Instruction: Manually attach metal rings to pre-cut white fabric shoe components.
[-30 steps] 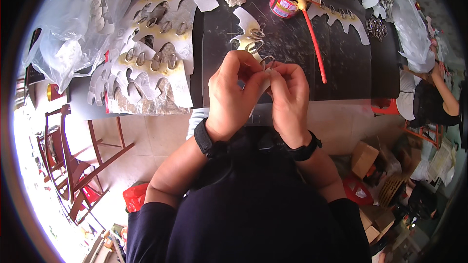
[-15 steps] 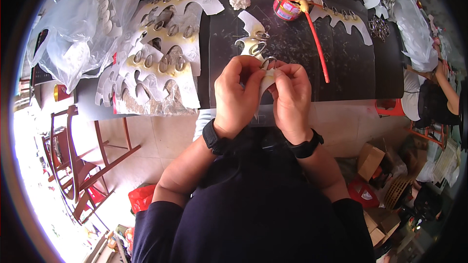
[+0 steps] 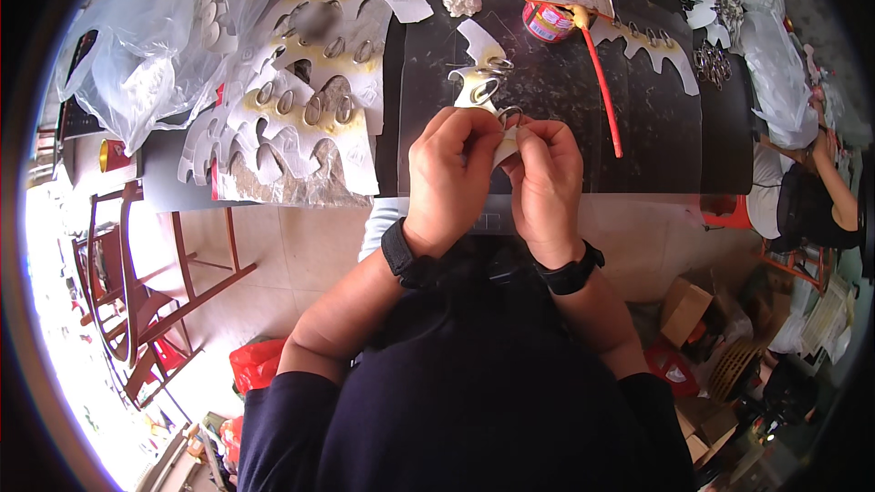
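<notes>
My left hand [image 3: 448, 173] and my right hand [image 3: 550, 178] come together at the near edge of the table, fingers pinched. Between them they grip the near end of a white scalloped strip [image 3: 474, 96] smeared with yellow. Oval metal rings [image 3: 486, 90] sit along the strip, and another ring [image 3: 511, 116] stands up right at my fingertips. My fingers hide how that ring meets the strip. Just beyond the strip's far end lies a crumpled whitish lump [image 3: 460, 0].
Similar white strips with rings [image 3: 342, 114] spread over the left of the black table [image 3: 428, 64]. A pink tin [image 3: 549, 23], an orange-handled brush [image 3: 602, 87] and a ring pile [image 3: 711, 64] are right. Plastic bags [image 3: 146, 64] flank them. Another person [image 3: 811, 191] sits far right.
The whole view has shifted slightly, so the table's things appear a little higher or to the right. Both hands keep their pinch on the strip, with only a small movement of the fingers.
</notes>
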`<state>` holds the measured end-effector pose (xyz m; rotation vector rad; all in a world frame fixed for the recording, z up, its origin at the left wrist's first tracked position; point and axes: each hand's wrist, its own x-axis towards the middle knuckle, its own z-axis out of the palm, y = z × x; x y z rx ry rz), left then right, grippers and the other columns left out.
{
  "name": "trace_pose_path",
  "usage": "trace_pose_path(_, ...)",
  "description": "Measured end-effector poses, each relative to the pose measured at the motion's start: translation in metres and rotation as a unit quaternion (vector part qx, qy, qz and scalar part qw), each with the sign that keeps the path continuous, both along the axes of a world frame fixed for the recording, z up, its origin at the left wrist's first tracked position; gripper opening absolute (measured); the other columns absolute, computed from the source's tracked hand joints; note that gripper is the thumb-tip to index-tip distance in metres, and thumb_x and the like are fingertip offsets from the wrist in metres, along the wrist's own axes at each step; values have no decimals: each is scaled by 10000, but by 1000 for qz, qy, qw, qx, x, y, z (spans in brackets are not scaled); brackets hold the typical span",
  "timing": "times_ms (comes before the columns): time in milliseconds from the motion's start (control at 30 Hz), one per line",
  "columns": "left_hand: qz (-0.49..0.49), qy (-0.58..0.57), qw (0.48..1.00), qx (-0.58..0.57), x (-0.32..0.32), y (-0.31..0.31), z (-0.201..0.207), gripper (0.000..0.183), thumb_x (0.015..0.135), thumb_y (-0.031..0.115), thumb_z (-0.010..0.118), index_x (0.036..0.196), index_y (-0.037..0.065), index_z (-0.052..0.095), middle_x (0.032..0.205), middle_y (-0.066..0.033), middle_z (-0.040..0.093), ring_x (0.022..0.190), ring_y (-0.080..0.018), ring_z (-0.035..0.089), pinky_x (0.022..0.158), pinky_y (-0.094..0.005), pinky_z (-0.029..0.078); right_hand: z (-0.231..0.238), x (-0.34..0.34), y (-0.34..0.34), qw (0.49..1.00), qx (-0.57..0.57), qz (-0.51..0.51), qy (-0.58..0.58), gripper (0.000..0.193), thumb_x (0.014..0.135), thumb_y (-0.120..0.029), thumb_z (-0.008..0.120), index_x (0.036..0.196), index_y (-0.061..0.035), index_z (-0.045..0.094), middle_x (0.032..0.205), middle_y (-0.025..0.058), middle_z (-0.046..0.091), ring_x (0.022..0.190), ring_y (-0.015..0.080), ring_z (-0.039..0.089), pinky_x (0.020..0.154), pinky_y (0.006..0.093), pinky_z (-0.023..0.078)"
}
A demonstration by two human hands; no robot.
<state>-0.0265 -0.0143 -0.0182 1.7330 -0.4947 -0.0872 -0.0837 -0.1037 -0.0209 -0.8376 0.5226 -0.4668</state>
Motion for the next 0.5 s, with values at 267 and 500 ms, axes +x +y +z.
trace_pose_path(267,-99,22,995,-7,10,2,5,111,774,53,697,804,-9,609,743,-90,595,655,-187,602,594,-292,483,2,0,1,1000,-6,-16,18,90,903,-15,517,957,21,454,1016,130,558,828,134,582,698,262,521)
trace_pose_path(500,-140,140,977,80,24,4,10,138,845,87,666,885,-17,586,746,-40,642,700,-47,583,608,-206,469,-3,-2,-4,999,-42,16,-27,82,918,-17,504,966,18,448,1018,128,552,832,148,590,698,283,534)
